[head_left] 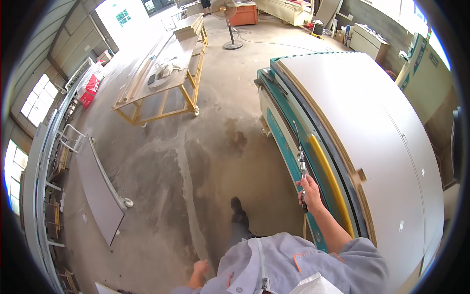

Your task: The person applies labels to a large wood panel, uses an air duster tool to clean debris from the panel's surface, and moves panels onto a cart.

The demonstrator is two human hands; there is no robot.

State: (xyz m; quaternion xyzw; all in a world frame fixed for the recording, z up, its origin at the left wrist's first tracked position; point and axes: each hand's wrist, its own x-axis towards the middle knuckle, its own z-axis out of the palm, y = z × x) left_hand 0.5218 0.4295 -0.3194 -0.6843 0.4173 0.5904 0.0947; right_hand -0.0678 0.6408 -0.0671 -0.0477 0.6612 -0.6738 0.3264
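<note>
My right hand [310,192] is wrapped round an air blow gun [302,164] with a long thin nozzle. The nozzle points up and away from me, over the teal edge of a machine [285,139]. Beside the gun, a yellow bar [331,179] runs along that edge. A large white panel [364,108] lies flat on the machine, to the right of this hand. Low at my left side hangs my left hand [200,268], its fingers curled in and slightly blurred, with nothing seen in them.
Ahead on the left stands a wheeled yellow-framed table [188,93] with strips and a cloth on it. A panel on a wheeled cart [100,188] leans at the left, near a long metal rack [36,196]. Farther off is a pedestal fan [231,34]; a hose crosses the floor.
</note>
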